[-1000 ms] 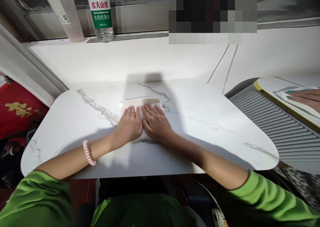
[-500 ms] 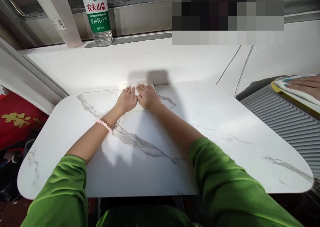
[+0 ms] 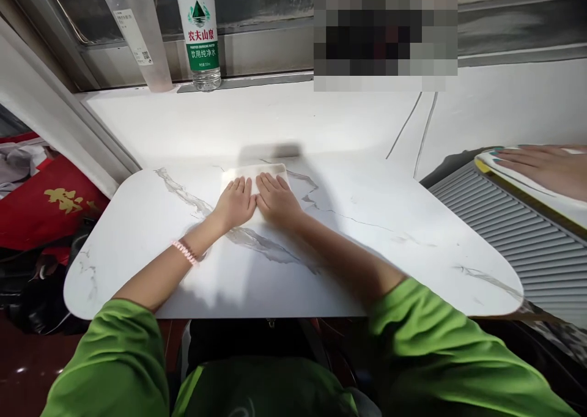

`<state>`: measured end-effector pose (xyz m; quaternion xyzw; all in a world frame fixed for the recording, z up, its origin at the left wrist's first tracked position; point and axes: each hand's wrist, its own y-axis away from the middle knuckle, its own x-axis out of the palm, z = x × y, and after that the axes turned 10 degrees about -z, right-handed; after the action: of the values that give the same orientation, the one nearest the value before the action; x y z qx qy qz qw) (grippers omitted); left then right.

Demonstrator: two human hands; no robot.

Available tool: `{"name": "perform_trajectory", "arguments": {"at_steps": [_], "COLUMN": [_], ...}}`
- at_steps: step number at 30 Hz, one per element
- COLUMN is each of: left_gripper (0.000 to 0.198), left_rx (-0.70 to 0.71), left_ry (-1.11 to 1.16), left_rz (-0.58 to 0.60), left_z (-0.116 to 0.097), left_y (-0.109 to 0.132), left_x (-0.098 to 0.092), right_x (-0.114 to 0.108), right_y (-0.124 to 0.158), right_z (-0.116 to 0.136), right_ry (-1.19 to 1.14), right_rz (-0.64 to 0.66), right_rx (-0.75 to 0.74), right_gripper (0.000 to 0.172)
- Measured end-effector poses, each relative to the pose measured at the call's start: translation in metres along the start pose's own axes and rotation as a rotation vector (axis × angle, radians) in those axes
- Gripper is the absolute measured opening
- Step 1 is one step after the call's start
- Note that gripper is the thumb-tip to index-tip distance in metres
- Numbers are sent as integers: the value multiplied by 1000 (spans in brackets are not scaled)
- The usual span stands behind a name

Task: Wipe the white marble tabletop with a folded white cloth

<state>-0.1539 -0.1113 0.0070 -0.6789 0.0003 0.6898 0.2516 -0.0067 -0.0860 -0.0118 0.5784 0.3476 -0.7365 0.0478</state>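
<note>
White-painted wall [image 3: 348, 120] runs behind a white table [image 3: 422, 270] with grey marble-like veining and rounded corners; above the wall, dark window panes [image 3: 266, 4] sit in a grey metal frame [image 3: 261, 53]. Two thin cables, one at [image 3: 404, 125], descend the wall at right, near a grey ribbed panel [image 3: 495, 221]; a pale upright [image 3: 59, 102] slants along the left side. Light is bright on wall and tabletop, with a soft shadow [image 3: 270, 153] at the table's far edge, and the dark reddish floor [image 3: 27, 362] shows small glints at lower left.

The left hand [image 3: 235, 204] and right hand [image 3: 277, 201] lie flat, side by side, on a white cloth [image 3: 254, 170] on the marbled table [image 3: 413, 276]. Beyond, a water bottle [image 3: 200, 38] stands on the sill [image 3: 257, 82].
</note>
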Motion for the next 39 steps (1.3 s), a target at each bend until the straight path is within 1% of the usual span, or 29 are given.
{"name": "perform_trajectory", "arguments": {"at_steps": [3, 6, 8, 10, 12, 14, 17, 20, 23, 26, 28, 31, 34, 37, 39], "left_gripper": [55, 56, 56, 56, 57, 57, 58, 58, 57, 55, 55, 55, 55, 56, 56], "left_rx": [52, 92, 91, 75, 58, 51, 23, -14, -20, -26, -28, -41, -72, -78, -68], "left_ry": [-13, 5, 17, 26, 36, 48, 51, 43, 17, -16, -28, -36, -27, -16, -14], "left_rz": [8, -4, -12, -4, 12, 26, 43, 74, 104, 113, 122, 140, 136, 103, 79], "left_z": [-10, -16, -18, -18, -14, -7, 11, 33, 53, 65, 69, 69, 67, 62, 56], "left_y": [36, 67, 79, 82, 76, 64, 40, 11, -16, -37, -46, -50, -47, -36, -23], "left_x": [-16, -27, -31, -31, -29, -24, -13, -1, 10, 17, 18, 18, 18, 18, 14], "right_x": [-10, -19, -22, -23, -20, -14, 0, 16, 31, 41, 45, 47, 45, 39, 33], "right_y": [32, 56, 63, 62, 53, 38, 10, -22, -53, -75, -84, -88, -84, -73, -61], "right_z": [21, 40, 48, 50, 47, 42, 31, 19, 9, 2, 0, -1, 0, 5, 12], "right_ry": [26, 21, 9, -7, -21, -30, -42, -60, -69, -75, -81, -93, -93, -89, -88], "right_rz": [-5, -25, -23, -3, 17, 24, 13, -8, -11, 8, 15, 9, -1, -19, -36], "right_rx": [-66, -83, -81, -93, -105, -101, -82, -93, -87, -41, -15, 5, 21, 22, 11], "right_gripper": [57, 59, 59, 60, 60, 59, 58, 58, 57, 57, 56, 56, 57, 56, 55]}}
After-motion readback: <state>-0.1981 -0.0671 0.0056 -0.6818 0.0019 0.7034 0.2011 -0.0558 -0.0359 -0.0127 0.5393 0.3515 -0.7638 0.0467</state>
